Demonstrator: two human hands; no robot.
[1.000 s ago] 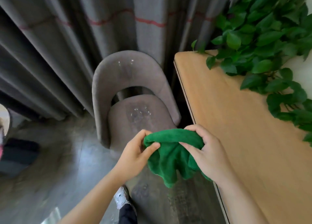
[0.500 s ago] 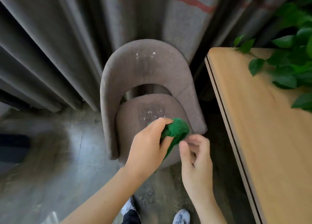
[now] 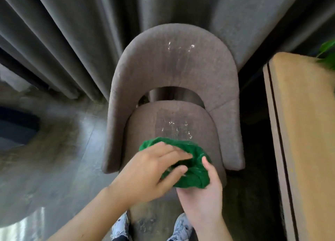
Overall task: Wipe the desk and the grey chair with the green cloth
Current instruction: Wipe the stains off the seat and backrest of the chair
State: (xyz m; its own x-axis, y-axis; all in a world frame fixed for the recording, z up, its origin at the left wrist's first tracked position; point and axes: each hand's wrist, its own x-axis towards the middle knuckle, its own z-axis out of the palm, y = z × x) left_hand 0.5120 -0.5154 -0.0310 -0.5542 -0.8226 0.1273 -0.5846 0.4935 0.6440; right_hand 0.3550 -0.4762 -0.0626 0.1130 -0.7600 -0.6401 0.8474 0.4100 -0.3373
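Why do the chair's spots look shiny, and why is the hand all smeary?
In the head view, light glints off wet-looking patches on the grey chair, on its backrest and seat; the left hand is motion-blurred over the green cloth, the right hand sharper; the wide lens makes the curtains fan out and bends the desk edge.
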